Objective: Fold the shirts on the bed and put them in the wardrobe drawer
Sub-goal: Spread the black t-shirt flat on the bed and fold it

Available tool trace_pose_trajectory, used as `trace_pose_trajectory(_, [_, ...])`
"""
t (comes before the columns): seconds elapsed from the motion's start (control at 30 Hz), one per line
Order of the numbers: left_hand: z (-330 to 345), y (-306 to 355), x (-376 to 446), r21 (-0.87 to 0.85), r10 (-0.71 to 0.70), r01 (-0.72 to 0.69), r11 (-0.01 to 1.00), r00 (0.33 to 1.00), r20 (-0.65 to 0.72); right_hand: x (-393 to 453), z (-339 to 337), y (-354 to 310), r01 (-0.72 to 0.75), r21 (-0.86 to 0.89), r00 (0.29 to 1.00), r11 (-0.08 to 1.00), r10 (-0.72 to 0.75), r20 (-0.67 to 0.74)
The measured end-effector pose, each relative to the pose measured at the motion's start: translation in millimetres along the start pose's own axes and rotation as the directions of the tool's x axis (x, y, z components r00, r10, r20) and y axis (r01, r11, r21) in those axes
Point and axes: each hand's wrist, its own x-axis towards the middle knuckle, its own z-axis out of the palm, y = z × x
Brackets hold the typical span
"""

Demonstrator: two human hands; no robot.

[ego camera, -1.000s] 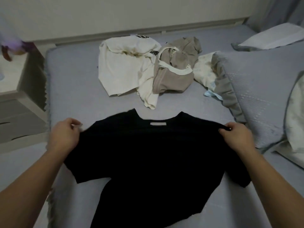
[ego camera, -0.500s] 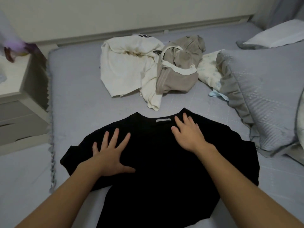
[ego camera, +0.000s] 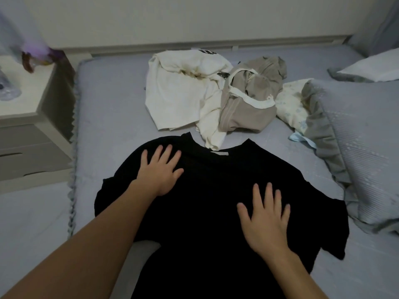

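Observation:
A black T-shirt (ego camera: 207,190) lies spread flat on the grey-blue bed (ego camera: 112,104), collar pointing away from me. My left hand (ego camera: 160,169) presses flat on its left shoulder area, fingers straight and spread. My right hand (ego camera: 266,216) lies flat on the right chest area, fingers straight too. Beyond the collar sit a crumpled cream shirt (ego camera: 179,91) and a beige shirt with white trim (ego camera: 250,104), the two overlapping. No wardrobe drawer shows.
A white nightstand (ego camera: 28,117) with drawers stands at the bed's left edge, small objects on top. A grey-blue ruffled pillow (ego camera: 358,139) fills the right side, with a floral cloth (ego camera: 291,102) tucked beside it. A wall runs behind the bed.
Both hands let go of the shirt's shoulders and now press flat on it. The left hand slid up toward the collar, and the right hand slid down and to the right.

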Motion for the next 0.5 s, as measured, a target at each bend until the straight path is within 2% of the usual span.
trace_pose_trajectory(0.03, [0, 3, -3, 0.04, 0.047, -0.043, 0.998, 0.994, -0.101, -1, 8, 6, 0.006, -0.051, 1.0, 0.999, -0.005, 0.017])
trace_pose_trajectory(0.1, [7, 21, -30, -0.031, 0.138, -0.153, 0.988, 0.949, -0.284, 12, 17, 9, 0.017, -0.103, 1.0, 0.995, -0.018, -0.014])
trace_pose_trajectory(0.17, [29, 48, -80, -0.144, 0.179, -0.24, 0.96, 0.921, -0.347, 31, 18, 3, 0.003, -0.103, 0.998, 0.995, -0.009, -0.055])
trace_pose_trajectory(0.23, [52, 68, -137, -0.226, 0.155, -0.204, 0.953, 0.964, -0.216, 42, 14, -2, -0.005, -0.097, 0.999, 0.995, 0.002, -0.039])
trace_pose_trajectory(0.3, [67, 76, -174, -0.228, 0.078, -0.102, 0.968, 0.991, -0.113, 39, 3, -6, 0.031, -0.051, 1.0, 0.998, -0.032, -0.002])
trace_pose_trajectory(0.4, [60, 79, -209, -0.343, -0.172, 0.174, 0.923, 0.984, 0.035, -5, -11, 3, 0.094, 0.075, 0.99, 0.993, -0.085, -0.113])
trace_pose_trajectory(0.43, [57, 77, -219, -0.39, -0.258, 0.262, 0.883, 0.964, 0.065, -29, -12, 10, 0.073, 0.103, 0.983, 0.992, -0.054, -0.177])
trace_pose_trajectory(0.5, [47, 74, -246, -0.471, -0.349, 0.386, 0.794, 0.922, 0.166, -82, -7, 29, -0.086, 0.193, 0.965, 0.978, 0.13, -0.227])
